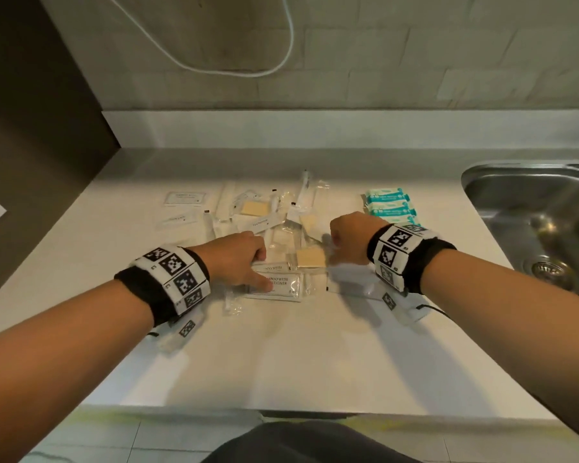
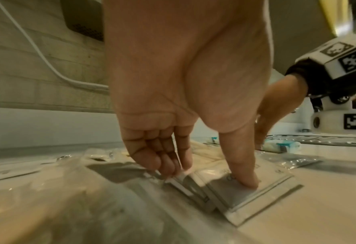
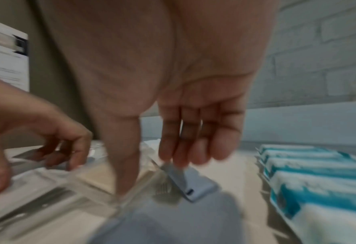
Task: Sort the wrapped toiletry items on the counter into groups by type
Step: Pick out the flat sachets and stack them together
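Observation:
Wrapped toiletries lie mixed in the middle of the white counter. My left hand holds two overlapping shampoo sachets. Its thumb presses the top sachet, and its curled fingers hook the far edge of the one beneath. My right hand points down beside a clear-wrapped tan soap. The thumb tip is at the wrapper's edge. The fingertips touch a small pale sachet; that view is blurred.
Teal-and-white packs are stacked right of my right hand. White sachets lie at the far left. A steel sink is sunk in at the right. A dark cabinet bounds the left, and a white cable hangs on the wall.

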`<control>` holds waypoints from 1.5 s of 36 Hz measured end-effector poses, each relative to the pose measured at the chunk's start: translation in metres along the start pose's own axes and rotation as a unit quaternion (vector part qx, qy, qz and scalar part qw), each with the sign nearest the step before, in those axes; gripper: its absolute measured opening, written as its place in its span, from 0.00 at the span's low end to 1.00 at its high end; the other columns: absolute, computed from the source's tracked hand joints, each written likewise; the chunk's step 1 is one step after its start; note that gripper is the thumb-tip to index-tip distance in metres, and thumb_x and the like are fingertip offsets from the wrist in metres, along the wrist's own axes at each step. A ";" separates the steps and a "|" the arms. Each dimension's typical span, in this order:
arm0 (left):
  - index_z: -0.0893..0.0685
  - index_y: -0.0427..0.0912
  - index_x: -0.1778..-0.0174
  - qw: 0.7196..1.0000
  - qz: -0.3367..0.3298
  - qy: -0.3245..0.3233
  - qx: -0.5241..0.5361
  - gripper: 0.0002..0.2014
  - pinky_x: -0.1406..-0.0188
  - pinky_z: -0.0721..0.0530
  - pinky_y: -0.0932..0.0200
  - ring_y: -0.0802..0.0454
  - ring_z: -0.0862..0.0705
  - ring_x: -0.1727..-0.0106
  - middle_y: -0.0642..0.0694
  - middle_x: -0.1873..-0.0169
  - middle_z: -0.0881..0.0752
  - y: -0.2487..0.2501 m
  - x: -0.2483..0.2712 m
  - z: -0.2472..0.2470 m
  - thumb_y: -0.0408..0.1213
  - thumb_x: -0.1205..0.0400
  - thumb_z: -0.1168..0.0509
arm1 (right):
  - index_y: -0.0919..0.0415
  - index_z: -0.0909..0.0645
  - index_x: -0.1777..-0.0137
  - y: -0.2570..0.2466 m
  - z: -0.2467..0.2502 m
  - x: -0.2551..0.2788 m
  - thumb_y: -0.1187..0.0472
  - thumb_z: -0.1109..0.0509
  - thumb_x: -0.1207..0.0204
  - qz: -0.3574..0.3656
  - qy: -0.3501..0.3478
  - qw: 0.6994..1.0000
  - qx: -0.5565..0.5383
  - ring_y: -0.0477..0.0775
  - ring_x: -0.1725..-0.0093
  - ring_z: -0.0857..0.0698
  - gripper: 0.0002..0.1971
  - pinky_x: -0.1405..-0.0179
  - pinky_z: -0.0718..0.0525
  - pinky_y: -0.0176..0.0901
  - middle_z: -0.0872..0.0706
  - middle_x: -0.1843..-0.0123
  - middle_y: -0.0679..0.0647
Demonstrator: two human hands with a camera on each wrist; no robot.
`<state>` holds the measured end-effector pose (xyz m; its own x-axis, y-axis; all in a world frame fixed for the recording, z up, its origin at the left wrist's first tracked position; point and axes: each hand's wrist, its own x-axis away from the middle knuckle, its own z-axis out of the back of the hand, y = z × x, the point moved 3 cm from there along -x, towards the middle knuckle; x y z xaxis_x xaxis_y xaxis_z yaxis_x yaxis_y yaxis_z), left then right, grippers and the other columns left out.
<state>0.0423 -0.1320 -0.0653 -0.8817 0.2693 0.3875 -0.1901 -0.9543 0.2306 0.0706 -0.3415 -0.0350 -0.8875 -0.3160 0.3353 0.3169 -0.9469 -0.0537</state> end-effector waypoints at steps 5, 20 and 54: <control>0.20 0.47 0.50 0.998 0.011 -0.033 -0.043 0.25 0.56 0.20 0.57 0.51 0.18 0.54 0.51 0.54 0.16 0.007 0.001 0.000 0.61 0.30 0.26 | 0.54 0.19 0.39 -0.010 -0.012 0.029 0.48 0.19 0.37 0.043 -0.133 0.987 0.085 0.55 0.46 0.16 0.26 0.45 0.15 0.47 0.15 0.45 0.50; 0.23 0.51 0.56 0.995 -0.003 -0.016 0.094 0.18 0.62 0.26 0.60 0.54 0.24 0.61 0.53 0.60 0.20 0.006 0.007 0.014 0.45 0.31 0.20 | 0.60 0.18 0.49 -0.015 -0.016 0.042 0.57 0.23 0.31 0.077 -0.097 0.991 0.050 0.53 0.57 0.20 0.13 0.59 0.19 0.42 0.15 0.54 0.52; 0.14 0.31 0.41 0.819 -0.026 0.224 0.528 0.13 0.63 0.09 0.54 0.45 0.09 0.54 0.32 0.49 0.10 -0.055 0.069 0.116 0.25 0.17 0.41 | 0.58 0.13 0.50 -0.124 0.124 -0.038 0.65 0.26 0.25 0.228 0.174 0.923 -0.255 0.46 0.58 0.19 0.06 0.63 0.25 0.27 0.15 0.58 0.48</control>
<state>0.0415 -0.0460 0.0520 -0.9992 0.0058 0.0396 0.0371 -0.2355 0.9712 0.1062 -0.2048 0.0757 -0.7829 -0.6037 -0.1500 0.5642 -0.5876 -0.5799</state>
